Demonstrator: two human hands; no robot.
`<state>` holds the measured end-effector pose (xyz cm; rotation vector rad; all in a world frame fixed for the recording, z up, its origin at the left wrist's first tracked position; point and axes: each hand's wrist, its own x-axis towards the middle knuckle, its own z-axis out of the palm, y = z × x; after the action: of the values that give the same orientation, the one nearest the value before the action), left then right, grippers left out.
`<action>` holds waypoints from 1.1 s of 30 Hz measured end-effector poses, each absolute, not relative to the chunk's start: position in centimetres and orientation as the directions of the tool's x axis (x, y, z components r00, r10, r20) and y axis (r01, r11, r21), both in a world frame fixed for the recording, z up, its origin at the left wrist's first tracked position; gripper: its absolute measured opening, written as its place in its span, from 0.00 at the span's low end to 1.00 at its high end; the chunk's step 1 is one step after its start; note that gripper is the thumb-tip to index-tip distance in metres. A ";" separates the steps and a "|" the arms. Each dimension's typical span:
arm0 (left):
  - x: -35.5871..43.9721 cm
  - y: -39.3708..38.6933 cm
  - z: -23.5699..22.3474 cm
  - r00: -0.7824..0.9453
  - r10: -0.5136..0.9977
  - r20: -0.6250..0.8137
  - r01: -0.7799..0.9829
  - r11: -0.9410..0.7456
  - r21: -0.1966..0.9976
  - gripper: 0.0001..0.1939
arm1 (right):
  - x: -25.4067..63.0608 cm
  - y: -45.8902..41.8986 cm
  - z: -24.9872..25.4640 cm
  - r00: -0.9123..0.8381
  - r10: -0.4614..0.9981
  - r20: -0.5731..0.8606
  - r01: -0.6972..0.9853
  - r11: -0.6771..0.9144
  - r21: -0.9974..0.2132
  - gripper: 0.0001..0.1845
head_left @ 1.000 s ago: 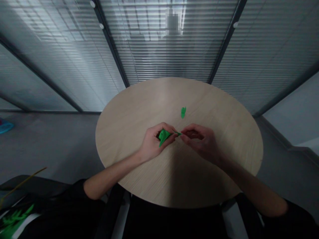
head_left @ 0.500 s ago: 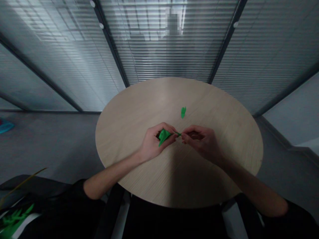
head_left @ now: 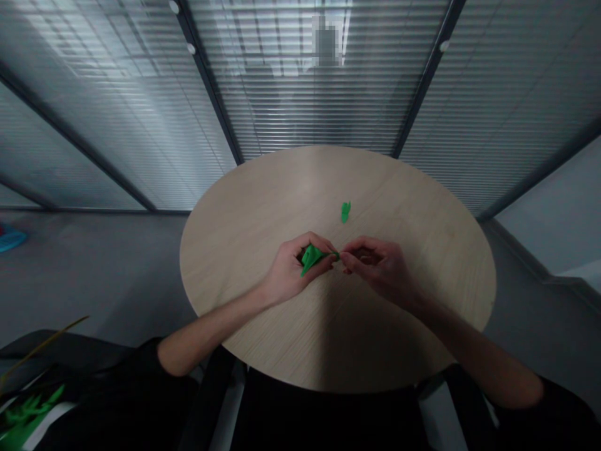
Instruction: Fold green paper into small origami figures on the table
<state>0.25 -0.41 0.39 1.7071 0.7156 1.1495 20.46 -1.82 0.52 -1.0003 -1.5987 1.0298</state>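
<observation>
Both hands (head_left: 286, 272) (head_left: 381, 266) pinch folded green paper (head_left: 312, 258) (pointed tip)

Dim, cool light filters through the slatted blinds (head_left: 300, 81) ahead, with pale glare at the top; soft shadow darkens the near edge of the round tabletop (head_left: 282, 188), and wide-angle distortion bends the frame's edges.

A round wooden table (head_left: 282, 188) stands before a slatted glass partition (head_left: 300, 81).
</observation>
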 end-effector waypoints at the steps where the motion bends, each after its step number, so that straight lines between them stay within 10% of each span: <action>1: 0.3 -0.4 0.4 0.393 0.836 0.383 -0.030 -0.404 0.914 0.08 | 20.5 -1.8 0.4 -0.211 0.938 0.277 0.135 0.308 -0.942 0.12; 33: 0.5 -0.5 0.3 0.367 0.841 0.398 -0.117 -0.383 0.916 0.10 | 20.6 -1.8 0.3 -0.261 0.916 0.304 0.167 0.353 -0.920 0.14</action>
<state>0.47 -0.51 0.26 1.6294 0.6585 1.2010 20.61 -1.77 0.26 -0.9774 -1.6780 1.0016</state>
